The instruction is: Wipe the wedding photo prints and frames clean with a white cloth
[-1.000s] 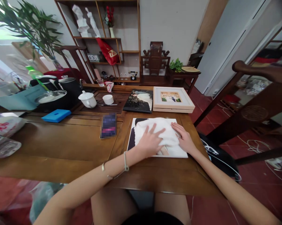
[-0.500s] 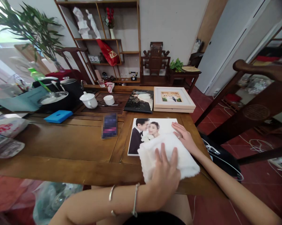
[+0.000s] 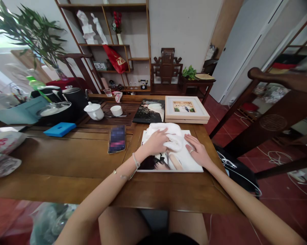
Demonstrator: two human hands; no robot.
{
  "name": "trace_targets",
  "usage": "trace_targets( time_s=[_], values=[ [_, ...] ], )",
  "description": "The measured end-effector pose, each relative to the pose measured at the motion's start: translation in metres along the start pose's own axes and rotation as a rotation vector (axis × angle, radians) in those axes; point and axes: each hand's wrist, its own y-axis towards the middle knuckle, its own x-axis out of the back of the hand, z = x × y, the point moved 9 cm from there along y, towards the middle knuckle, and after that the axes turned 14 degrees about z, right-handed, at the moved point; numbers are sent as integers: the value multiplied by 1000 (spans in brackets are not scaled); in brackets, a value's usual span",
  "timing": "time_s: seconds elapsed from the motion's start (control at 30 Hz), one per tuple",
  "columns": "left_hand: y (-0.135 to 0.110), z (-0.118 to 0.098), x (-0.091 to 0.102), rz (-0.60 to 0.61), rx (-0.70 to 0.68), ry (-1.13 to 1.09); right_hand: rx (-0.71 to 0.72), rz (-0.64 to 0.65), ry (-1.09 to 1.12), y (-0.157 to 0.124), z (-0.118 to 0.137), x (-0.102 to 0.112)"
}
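A white-bordered photo print lies flat on the wooden table in front of me. My left hand presses a bunched white cloth onto the far half of the print, fingers curled over the fabric. My right hand rests flat on the print's right side with fingers stretched out, a ring on one finger. The cloth hides the upper part of the picture.
Behind the print lie a dark photo album and a pale framed photo. A phone lies left of the print. Further left stand a blue box, teapot, cup and black pots. A chair back rises at right.
My left hand has pushed the cloth from the near edge of the print back up to its far half. The right hand stayed on the print's right side.
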Motion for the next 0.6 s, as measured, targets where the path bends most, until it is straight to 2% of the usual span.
trace_targets(
  time_s=[0.1,0.2,0.27,0.47,0.53,0.6],
  values=[
    [28,8,5,-27,-13,26,-6,4,-14,1,2,2],
    [35,1,5,-35,-33,48,15,14,-27,2,6,2],
    [25,-9,1,-34,-52,53,29,20,-25,1,7,2],
    [-30,-50,-25,40,-148,26,30,-4,3,-1,0,0],
    [-35,-51,-26,36,-176,-18,34,-1,5,-1,0,0],
    [-28,-39,-21,4,-191,-83,29,-5,-3,-1,1,1]
  ],
)
